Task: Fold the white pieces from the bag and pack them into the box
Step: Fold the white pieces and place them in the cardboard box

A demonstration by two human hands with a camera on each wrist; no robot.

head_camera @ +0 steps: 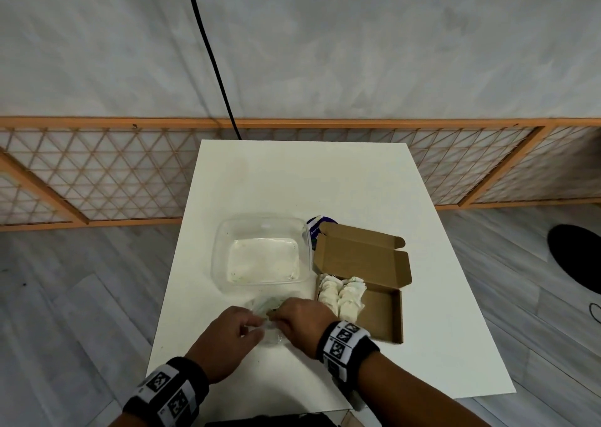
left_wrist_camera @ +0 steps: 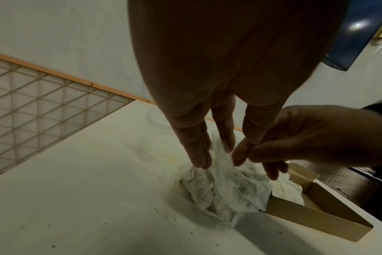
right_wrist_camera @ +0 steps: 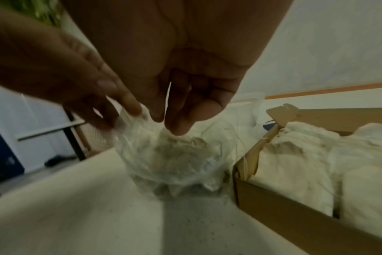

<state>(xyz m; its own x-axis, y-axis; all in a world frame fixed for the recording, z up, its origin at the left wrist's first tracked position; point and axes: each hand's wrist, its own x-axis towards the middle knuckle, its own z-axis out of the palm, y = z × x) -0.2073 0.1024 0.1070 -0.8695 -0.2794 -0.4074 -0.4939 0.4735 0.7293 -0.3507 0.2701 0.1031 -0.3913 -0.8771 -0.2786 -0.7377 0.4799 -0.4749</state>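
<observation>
Both my hands at bag mouth, near front edge of worktop [head_camera: 439, 296]. Left hand [head_camera: 224, 342] fingers mostly straight, tips pinching plastic rim of bag [left_wrist_camera: 220, 193]; right hand [head_camera: 299, 326] pinching opposite rim. Bag touching box [head_camera: 387, 313] left wall. Two folded white pieces [head_camera: 341, 295] already in box. Step, I judge: opening bag for next piece. Next: spread rim w/o tearing, reach in, pull piece out. Clear tub [head_camera: 260, 251] behind bag.

Bare forearms, no sleeves. Black wristband [head_camera: 349, 345] on each wrist. White strip with black square markers [head_camera: 169, 391] across each band.
</observation>
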